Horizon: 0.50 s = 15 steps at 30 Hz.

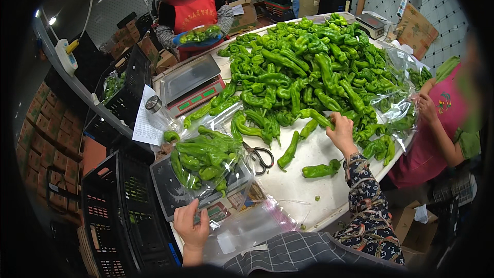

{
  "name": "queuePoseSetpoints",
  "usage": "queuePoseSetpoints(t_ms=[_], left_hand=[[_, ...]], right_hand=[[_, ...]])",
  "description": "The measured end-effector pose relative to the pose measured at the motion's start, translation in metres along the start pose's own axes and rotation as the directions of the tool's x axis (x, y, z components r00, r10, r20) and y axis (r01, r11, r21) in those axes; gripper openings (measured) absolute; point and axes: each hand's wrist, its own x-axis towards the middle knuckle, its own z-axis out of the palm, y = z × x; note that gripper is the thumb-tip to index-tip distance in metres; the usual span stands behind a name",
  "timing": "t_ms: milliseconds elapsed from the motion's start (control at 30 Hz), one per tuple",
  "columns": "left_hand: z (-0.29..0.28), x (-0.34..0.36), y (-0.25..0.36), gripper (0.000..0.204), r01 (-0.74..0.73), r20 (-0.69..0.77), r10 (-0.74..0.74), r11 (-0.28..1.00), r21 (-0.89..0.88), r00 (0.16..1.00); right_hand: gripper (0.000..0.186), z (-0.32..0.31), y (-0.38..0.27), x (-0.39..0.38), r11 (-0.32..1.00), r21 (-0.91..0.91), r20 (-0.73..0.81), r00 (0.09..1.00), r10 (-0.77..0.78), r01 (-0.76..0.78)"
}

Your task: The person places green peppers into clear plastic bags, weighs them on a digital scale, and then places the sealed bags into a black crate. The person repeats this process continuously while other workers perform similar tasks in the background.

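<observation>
A large heap of long green peppers (309,67) covers the far part of the white table. At its near edge my right hand (340,135) is closed on the end of a green pepper (315,117). Several loose peppers lie nearer, one of them (320,170) below that hand. On the left, a clear plastic bag (234,167) of green peppers (208,155) rests on a digital scale (163,188). My left hand (191,226) is beside the scale's near edge, thumb and fingers apart, holding nothing visible. Black-handled scissors (262,160) lie right of the bag.
Flat clear bags (231,239) lie at the near edge. A second scale (190,82), a paper sheet (148,118) and a metal-lidded jar (153,104) stand left. Black crates (103,216) flank the table. Co-workers hold bagged peppers at far left (198,34) and right (404,108).
</observation>
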Motion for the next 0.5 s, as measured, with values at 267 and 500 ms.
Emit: queuePoseSetpoints(t_ms=[267, 500], left_hand=[[0.039, 0.026, 0.069, 0.040, -0.191, 0.110, 0.248, 0.907, -0.375, 0.962], [0.122, 0.017, 0.093, 0.021, -0.011, 0.509, 0.246, 0.907, -0.421, 0.825]], right_hand=[[0.025, -0.073, -0.063, -0.036, 0.894, 0.309, 0.176, 0.904, -0.389, 0.325], [0.026, -0.101, -0.098, -0.071, 0.789, 0.366, 0.254, 0.763, -0.594, 0.493]])
